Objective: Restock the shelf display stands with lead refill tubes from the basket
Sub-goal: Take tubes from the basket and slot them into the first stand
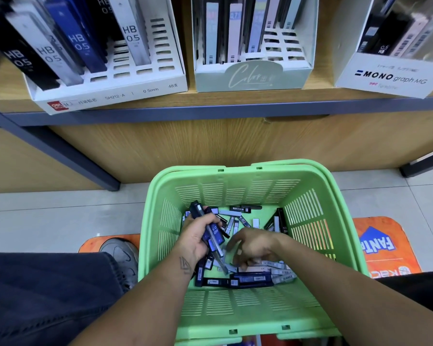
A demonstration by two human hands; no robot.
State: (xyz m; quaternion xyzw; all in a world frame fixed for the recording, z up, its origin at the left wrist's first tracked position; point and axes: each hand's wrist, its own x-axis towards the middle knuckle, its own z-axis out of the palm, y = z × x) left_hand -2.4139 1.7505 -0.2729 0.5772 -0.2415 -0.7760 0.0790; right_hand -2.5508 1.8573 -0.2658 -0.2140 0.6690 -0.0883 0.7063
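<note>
A green plastic basket (238, 308) stands on the floor below the shelf, with several loose lead refill tubes (250, 278) on its bottom. My left hand (198, 236) is inside it and grips a bundle of dark blue and grey tubes (211, 232), one marked HB 0.5. My right hand (254, 245) reaches down into the pile with fingers curled over the tubes; whether it holds one is hidden. On the shelf above stand a white display stand (125, 88), a pale green stand (253, 76) and a white MONO stand (388, 76).
The wooden shelf has a dark metal front edge (210, 111) and dark legs. My grey shoe (120, 255) and dark trouser leg are left of the basket. Orange floor stickers (385, 245) lie under and right of the basket on pale tiles.
</note>
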